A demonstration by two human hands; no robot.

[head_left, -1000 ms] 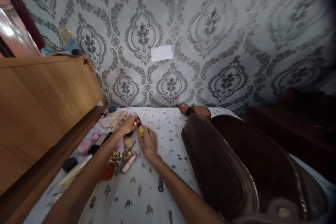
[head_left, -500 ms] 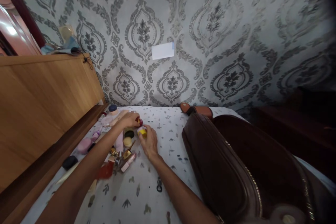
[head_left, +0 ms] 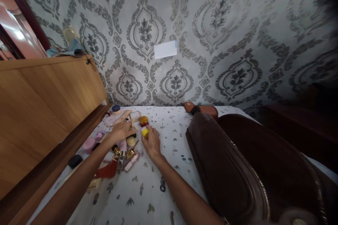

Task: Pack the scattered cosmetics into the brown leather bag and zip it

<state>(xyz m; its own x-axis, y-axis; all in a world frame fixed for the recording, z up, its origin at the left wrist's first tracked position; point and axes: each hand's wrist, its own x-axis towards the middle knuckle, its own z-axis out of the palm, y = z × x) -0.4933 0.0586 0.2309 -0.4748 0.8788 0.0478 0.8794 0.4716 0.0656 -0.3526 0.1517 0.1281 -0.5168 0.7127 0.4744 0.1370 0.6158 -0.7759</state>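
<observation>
My right hand (head_left: 152,143) grips a small yellow-and-white jar (head_left: 145,133) at the fingertips, low over the sheet. To its left, my left hand (head_left: 121,131) reaches over the cosmetics with fingers stretched apart, holding nothing; it partly covers a dark-lidded jar (head_left: 132,134). Just beyond both hands stands a red jar with a gold lid (head_left: 143,121). Near my left hand lie a cream-coloured round pot (head_left: 131,142), a pink tube (head_left: 123,145), a pale pink slim box or tube (head_left: 131,162) and a red item (head_left: 107,170).
A large brown leather bag (head_left: 219,161) lies open on the right, with a tan strap piece (head_left: 207,110) behind it. A wooden board (head_left: 52,102) borders the patterned sheet (head_left: 144,197) on the left. A blue-lidded jar (head_left: 116,109) and a black round item (head_left: 75,161) sit along that side.
My left hand has let go of the red jar, which now stands on the sheet, and has drawn back to the left. My right hand still holds the yellow jar.
</observation>
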